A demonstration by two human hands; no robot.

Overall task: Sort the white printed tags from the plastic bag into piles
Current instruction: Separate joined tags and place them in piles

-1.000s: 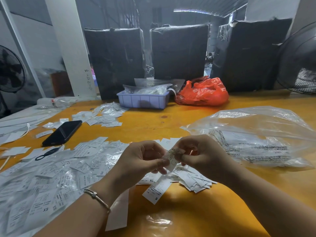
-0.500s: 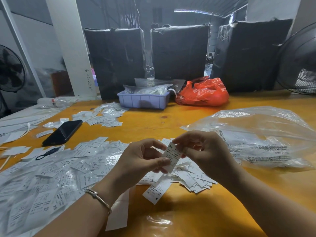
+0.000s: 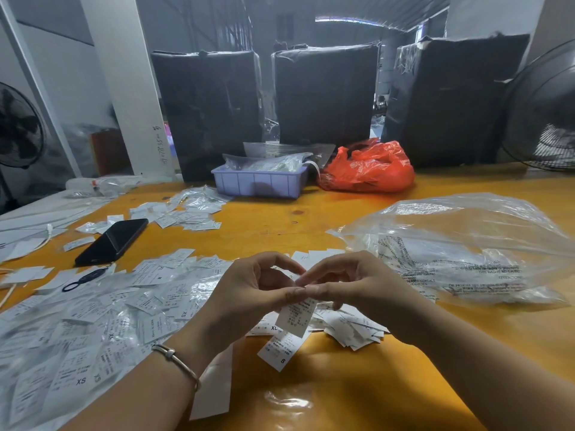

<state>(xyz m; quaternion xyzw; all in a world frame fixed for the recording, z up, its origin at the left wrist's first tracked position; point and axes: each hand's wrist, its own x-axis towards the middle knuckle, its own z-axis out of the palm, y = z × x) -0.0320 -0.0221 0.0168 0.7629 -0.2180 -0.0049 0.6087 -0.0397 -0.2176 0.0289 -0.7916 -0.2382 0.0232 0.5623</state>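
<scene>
A black phone [image 3: 112, 241] lies on the yellow table [image 3: 264, 225]. Behind it sit a lilac tray [image 3: 259, 182] and an orange bag [image 3: 368, 168]. Fans [image 3: 543, 107] stand at both sides.

Hanging upright from pinching fingertips: one white printed tag [image 3: 297, 317], text side facing the camera, top edge hidden, bottom edge free above the table. All places below given relative to this held tag.

Lying flat just below it: tag marked S [image 3: 279, 349], tilted. Just left and touching that one: tag marked XL [image 3: 267, 327].

Spreading low and to the right: small loose pile of tags [image 3: 351, 329], overlapping, edges fanning out.

Sprawling far to the left: large scattered heap of tags [image 3: 93, 312], several reading XS, many in clear sleeves.

Sitting up and to the right: clear plastic bag [image 3: 460, 250], crumpled, printed warning text showing.
</scene>
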